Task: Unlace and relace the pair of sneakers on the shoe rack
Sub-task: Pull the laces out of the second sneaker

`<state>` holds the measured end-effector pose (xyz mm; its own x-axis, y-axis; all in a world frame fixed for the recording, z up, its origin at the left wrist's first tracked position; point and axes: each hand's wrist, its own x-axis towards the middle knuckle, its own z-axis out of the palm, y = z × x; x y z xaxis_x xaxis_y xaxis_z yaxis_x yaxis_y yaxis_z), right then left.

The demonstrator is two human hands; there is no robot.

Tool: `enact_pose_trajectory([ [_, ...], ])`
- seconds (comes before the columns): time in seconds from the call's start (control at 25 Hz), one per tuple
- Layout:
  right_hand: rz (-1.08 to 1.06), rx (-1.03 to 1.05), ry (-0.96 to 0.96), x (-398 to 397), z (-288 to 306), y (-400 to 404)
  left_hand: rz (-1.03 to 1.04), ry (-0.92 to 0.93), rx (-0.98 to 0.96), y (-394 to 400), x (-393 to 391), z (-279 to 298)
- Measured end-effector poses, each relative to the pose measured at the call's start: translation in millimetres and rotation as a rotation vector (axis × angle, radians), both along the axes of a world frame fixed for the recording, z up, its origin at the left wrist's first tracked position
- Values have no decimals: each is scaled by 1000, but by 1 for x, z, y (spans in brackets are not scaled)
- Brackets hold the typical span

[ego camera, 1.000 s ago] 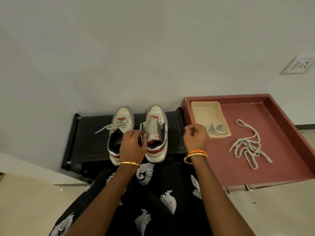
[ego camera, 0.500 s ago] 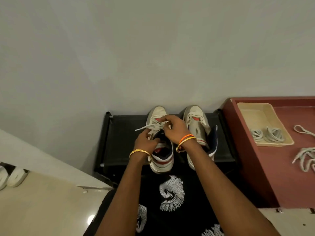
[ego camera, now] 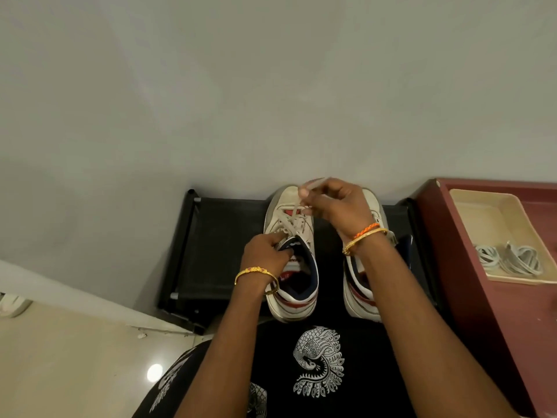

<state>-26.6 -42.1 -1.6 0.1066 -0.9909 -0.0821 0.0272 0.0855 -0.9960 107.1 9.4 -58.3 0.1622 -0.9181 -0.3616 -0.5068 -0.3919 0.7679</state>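
**Lace drawn from the left sneaker on the rack**

Plain grey wall (ego camera: 271,86) fills the upper view, and a black shoe rack (ego camera: 223,236) is set against its foot. Two white sneakers with navy collars and red trim are stood side by side on the rack, toes toward the wall. The left sneaker (ego camera: 294,257) is still partly laced across its upper eyelets. Its lace (ego camera: 294,218) is pinched between thumb and fingers of the right hand (ego camera: 337,206), which is raised over the toe, so that a strand is held taut from the eyelets up to the fingertips. The left hand (ego camera: 265,251) is curled on the near edge of the eyelet row at the tongue; whether lace or shoe leather is gripped there cannot be told. The right sneaker (ego camera: 360,285) is largely hidden behind the right forearm, and its lacing cannot be seen.

A gold bangle (ego camera: 256,274) is worn on the left wrist, and an orange band (ego camera: 366,230) with a second gold bangle on the right. To the right of the rack a maroon tray (ego camera: 452,267) is seen, with a cream bin (ego camera: 494,218) in it; coiled spare laces (ego camera: 509,259) are lying in the bin. Black cloth with white peacock prints (ego camera: 319,363) covers the lap. Glossy beige floor (ego camera: 60,357) is seen at lower left.
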Motion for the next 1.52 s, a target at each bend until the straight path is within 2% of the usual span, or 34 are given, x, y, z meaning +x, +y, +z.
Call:
enact_pose_trajectory([
  [0.08, -104, -46, -244, -10, 27, -2, 7, -8, -4, 0, -1, 1],
  [0.12, -129, -108, -297, -14, 39, -2, 7, -10, -12, 0, -2, 1],
  [0.2, -122, -218, -288, -13, 52, 4, 0, -18, -21, 0, -3, 3],
  [0.36, -137, -193, -337, -6, 43, 11, 6, -47, 5, 0, -5, 4],
  [0.44, -180, -186, -299, -9, 34, 4, 2, -60, 1, -1, -6, 5],
  [0.52, -260, -78, -97, -8, 18, -1, 4, 14, 1, 0, -4, 7],
  [0.56, -265, 28, 115, -7, 8, 1, 22, 74, 2, 0, -2, 8],
  [0.64, -85, 216, 440, -4, -10, 9, 50, 166, 6, -1, 2, 10],
  [0.76, 242, 127, 545, 4, -25, 18, 87, 316, 7, -5, 4, 16],
  [0.84, 199, -2, 618, 7, -32, 16, 200, 499, 52, -9, 3, 22],
  [0.92, 17, 42, 539, 5, -38, 11, 349, 642, 134, -13, 3, 23],
  [0.96, -72, 147, 416, 4, -41, 10, 400, 626, 160, -14, 3, 21],
  [1.04, -218, 341, 176, 3, -43, 13, 418, 465, 195, -16, 2, 15],
  [1.12, -312, 363, 132, 2, -45, 16, 388, 446, 194, -17, -2, 12],
  [1.2, -380, 271, 204, 0, -46, 16, 349, 515, 184, -19, -6, 12],
  [1.28, -279, 179, 373, -4, -48, 17, 319, 571, 161, -21, -10, 15],
  [1.36, 14, 152, 573, -3, -47, 22, 266, 571, 85, -22, -10, 17],
  [1.4, 119, 167, 601, 0, -47, 25, 212, 554, 34, -21, -10, 18],
  [1.44, 164, 195, 569, 2, -47, 26, 144, 546, -7, -19, -9, 19],
  [1.52, 102, 318, 352, 3, -47, 22, 74, 570, -32, -13, -7, 24],
])
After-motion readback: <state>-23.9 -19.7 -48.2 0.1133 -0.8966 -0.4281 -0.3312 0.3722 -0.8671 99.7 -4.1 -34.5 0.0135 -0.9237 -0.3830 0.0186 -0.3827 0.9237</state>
